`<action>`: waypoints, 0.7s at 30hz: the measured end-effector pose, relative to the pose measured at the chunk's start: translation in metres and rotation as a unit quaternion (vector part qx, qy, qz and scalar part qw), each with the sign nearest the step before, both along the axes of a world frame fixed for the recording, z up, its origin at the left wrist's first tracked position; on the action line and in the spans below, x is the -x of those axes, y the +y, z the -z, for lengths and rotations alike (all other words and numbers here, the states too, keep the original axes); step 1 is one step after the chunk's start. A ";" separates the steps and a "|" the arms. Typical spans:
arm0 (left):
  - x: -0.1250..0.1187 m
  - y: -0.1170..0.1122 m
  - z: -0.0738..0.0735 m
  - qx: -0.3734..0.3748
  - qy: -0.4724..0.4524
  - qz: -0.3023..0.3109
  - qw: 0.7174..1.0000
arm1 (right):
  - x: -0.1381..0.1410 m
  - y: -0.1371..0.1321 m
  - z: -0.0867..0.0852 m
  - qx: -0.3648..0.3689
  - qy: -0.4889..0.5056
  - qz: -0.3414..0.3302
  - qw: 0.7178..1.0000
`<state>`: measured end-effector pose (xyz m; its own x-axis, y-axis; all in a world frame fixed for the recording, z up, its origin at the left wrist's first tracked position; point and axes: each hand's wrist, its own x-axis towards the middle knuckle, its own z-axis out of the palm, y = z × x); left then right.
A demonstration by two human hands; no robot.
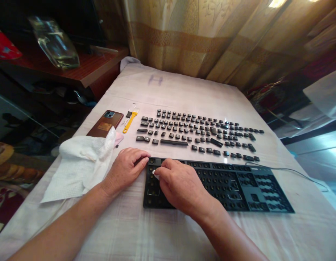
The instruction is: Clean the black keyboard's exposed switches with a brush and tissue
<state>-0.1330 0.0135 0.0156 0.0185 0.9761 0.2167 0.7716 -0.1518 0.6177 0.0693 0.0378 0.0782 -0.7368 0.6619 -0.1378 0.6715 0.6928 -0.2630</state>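
A black keyboard (pixel 248 188) with its keycaps off lies on the bed sheet, its switches bare. My left hand (pixel 127 165) is at its upper left corner, thumb and fingertips closed against the edge. Over the keyboard's left part, my right hand (pixel 181 183) pinches a small white piece of tissue (pixel 156 173) pressed to the switches. Most of the tissue is hidden by the fingers. Loose black keycaps (pixel 195 129) lie in rows beyond the keyboard, with the long space bar (pixel 174 142) among them.
Left of the keycaps are a yellow-handled brush (pixel 129 122), a wire keycap puller (pixel 129 114) and a brown phone (pixel 105 123). A white cloth (pixel 78 163) lies beside my left forearm. The keyboard's cable (pixel 293 169) runs off right. A glass vase (pixel 55 43) stands on the wooden desk.
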 end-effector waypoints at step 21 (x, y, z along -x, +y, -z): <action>-0.001 -0.002 0.000 0.007 0.006 0.000 1.000 | -0.016 -0.003 -0.002 -0.001 -0.043 0.068 0.997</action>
<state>-0.1315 0.0117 0.0158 0.0219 0.9792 0.2019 0.7793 -0.1432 0.6101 0.0852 0.0345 0.0802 -0.6250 0.7556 -0.1960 0.7799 0.5934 -0.1992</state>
